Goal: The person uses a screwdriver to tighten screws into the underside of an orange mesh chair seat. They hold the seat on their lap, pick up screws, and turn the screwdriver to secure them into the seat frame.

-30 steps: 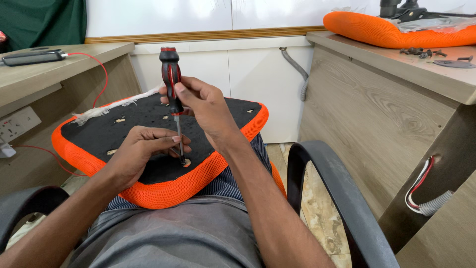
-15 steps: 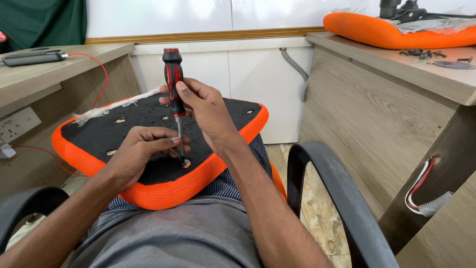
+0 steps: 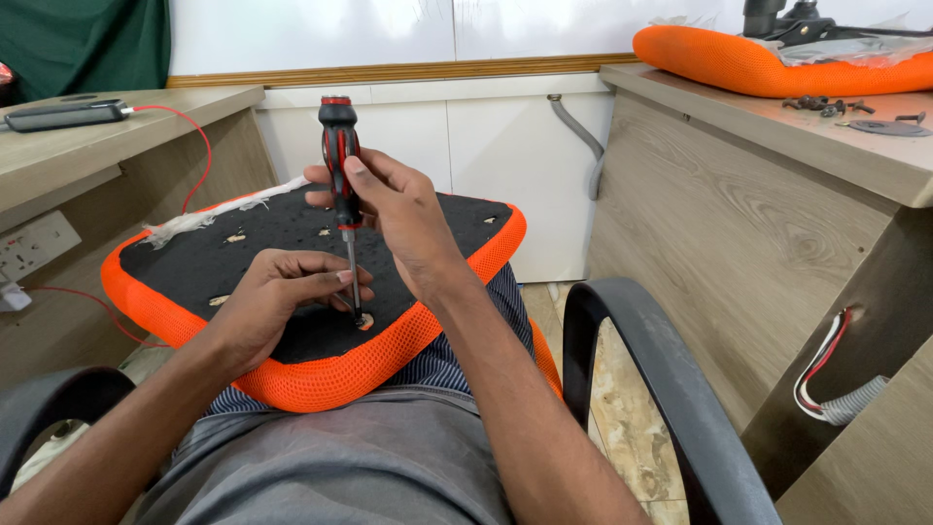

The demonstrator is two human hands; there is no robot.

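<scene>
- Office corner, wooden desks (image 3: 777,194) either side, seat pad (image 3: 292,262) on the lap.
- Right hand (image 3: 398,209) fingers clamped on the screwdriver (image 3: 340,165), upright, tip in a hole near the front edge.
- Left hand (image 3: 277,301) fingers curled together at the shaft, probably steadying a screw.
- Tilt it and the tip could slip, gouging fabric.

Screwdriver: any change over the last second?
Hardly. The right hand keeps its grip on the red-and-black screwdriver, upright with its tip at the same hole in the orange seat cushion. The left hand still steadies the shaft low down. Nothing was let go; the cushion stayed on the lap.
</scene>
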